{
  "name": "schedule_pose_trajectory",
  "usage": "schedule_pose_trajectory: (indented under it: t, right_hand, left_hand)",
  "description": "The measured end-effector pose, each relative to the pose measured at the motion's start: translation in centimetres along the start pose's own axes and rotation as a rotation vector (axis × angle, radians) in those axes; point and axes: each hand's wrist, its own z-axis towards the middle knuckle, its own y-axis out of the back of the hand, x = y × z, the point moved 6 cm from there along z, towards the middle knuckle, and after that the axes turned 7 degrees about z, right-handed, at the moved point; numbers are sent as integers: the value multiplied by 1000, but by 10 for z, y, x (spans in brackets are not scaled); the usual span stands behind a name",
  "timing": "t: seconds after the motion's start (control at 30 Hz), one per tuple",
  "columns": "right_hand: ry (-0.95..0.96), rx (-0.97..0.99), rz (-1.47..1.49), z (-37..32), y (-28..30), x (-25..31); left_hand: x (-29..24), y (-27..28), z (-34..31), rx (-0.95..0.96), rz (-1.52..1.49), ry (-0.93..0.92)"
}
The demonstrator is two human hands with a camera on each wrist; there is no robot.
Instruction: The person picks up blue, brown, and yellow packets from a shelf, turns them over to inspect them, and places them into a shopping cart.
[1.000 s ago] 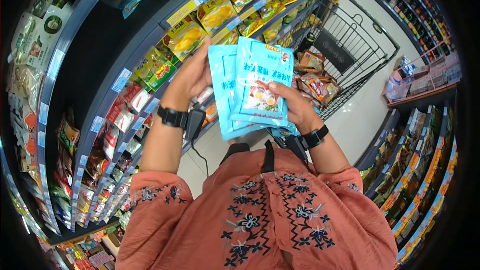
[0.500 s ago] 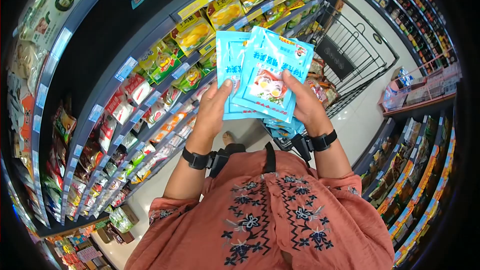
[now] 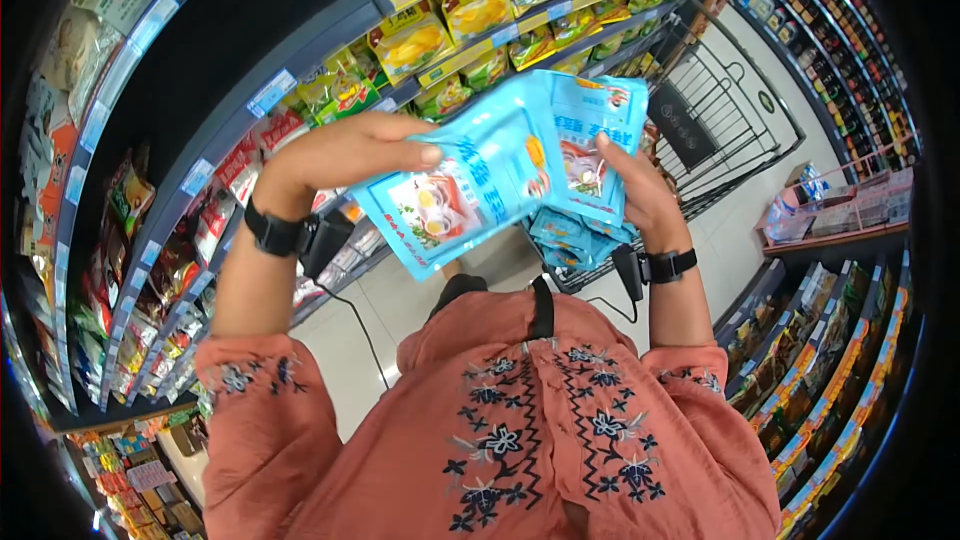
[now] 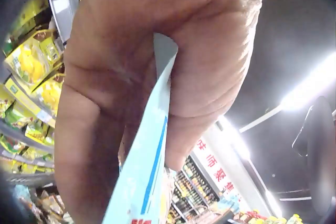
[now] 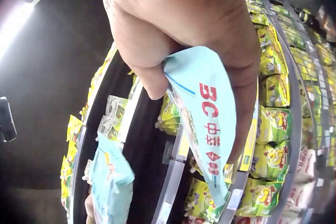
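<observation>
The person's left arm comes up from the lower left in the head view, elbow out to the side, and the wrist bends so that the left hand (image 3: 365,152) lies almost level across the near end of a light blue packet (image 3: 480,175). Its thumb is laid along the printed front, the fingers go behind, and the grip is narrow — in the left wrist view the packet runs edge-on between thumb and fingers. The packet slants, its far end rising toward the right.

The right forearm stands nearly upright, and the right hand (image 3: 648,195) pinches a second blue packet (image 3: 617,110) by its right side, thumb on the front and fingers behind. The left packet overlaps this one in the head view; whether the two touch cannot be told. Both are held up in front of the body, above the floor (image 3: 400,315).

Below the right packet, more blue packets (image 3: 575,240) lie at the near end of a shopping cart (image 3: 685,127). Black straps circle both wrists, and a cable (image 3: 365,325) hangs from the left one. Beyond the left hand, shelving (image 3: 225,70) carries yellow bags (image 3: 412,48).
</observation>
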Motion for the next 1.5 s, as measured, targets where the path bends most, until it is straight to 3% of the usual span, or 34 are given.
schedule_pose_trajectory:
  t: [0.07,0.1,0.2,0.33,0.47,0.57,0.67,0.8,0.93,1.03,1.13,1.3,1.43,1.5]
  right_hand:
    - [-130,59,54,1,-14,-14]
    - [-156,127,84,4,-19,-24]
    - [-275,230,216,5,-27,-48]
    - [-241,338,134,-2,-40,-61]
    - [-248,274,19,-4,-56,-64]
    - [-275,195,116,-2,-44,-70]
    - [-213,184,197,-1,-41,-59]
    - [-162,172,385,5,-37,-47]
    - [-61,165,450,15,-43,-37]
    - [-42,146,441,21,-43,-38]
    - [-60,152,419,29,-49,-49]
    - [-11,114,247,30,-66,-50]
    - [-28,132,133,33,-72,-53]
    - [-33,137,128,36,-76,-55]
  left_hand:
    - [-15,-7,3,197,82,109]
    - [-10,-11,12,225,46,52]
    - [-7,-8,29,301,156,155]
    - [12,-5,46,305,111,201]
    - [20,-4,57,327,69,205]
    - [25,14,59,119,-9,-48]
    - [41,33,32,-51,-505,49]
    - [80,14,12,-438,-861,-87]
    - [84,-49,3,-463,-850,-161]
    - [94,-86,20,-615,-920,-175]
    - [73,-84,19,-777,-618,-116]
    - [73,-74,18,-878,-671,44]
    - [55,-55,11,-941,-760,-166]
    - [53,-51,6,-943,-710,-133]
